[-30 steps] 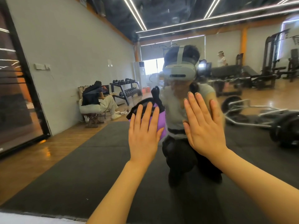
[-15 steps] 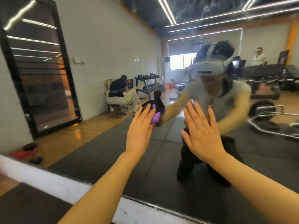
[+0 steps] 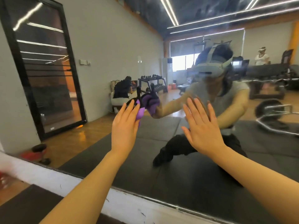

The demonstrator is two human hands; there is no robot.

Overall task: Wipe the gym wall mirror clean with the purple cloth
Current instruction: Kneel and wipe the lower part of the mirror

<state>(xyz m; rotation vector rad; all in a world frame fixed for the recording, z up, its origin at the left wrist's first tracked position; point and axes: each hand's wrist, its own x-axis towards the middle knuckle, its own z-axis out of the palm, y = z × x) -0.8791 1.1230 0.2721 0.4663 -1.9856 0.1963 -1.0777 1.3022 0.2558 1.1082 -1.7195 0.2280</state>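
The gym wall mirror [image 3: 186,167] fills most of the head view and reflects the room and a kneeling person in a headset. My left hand [image 3: 124,126] lies flat with straight fingers and presses the purple cloth [image 3: 140,113] against the glass. Only a strip of the cloth shows past my fingers; its bunched reflection with a black part appears just beyond. My right hand [image 3: 202,126] is spread flat on the glass to the right, holding nothing.
A white ledge [image 3: 68,180] runs along the mirror's bottom edge, above a dark floor mat [image 3: 24,206]. A blurred red object [image 3: 4,178] sits at the far left. The reflection shows a black-framed panel [image 3: 47,75], a dumbbell rack and a barbell.
My view has swung left and down, bringing the white ledge and the mirror's left part into sight. My left hand has slid the cloth leftwards on the glass. My right hand stays flat.
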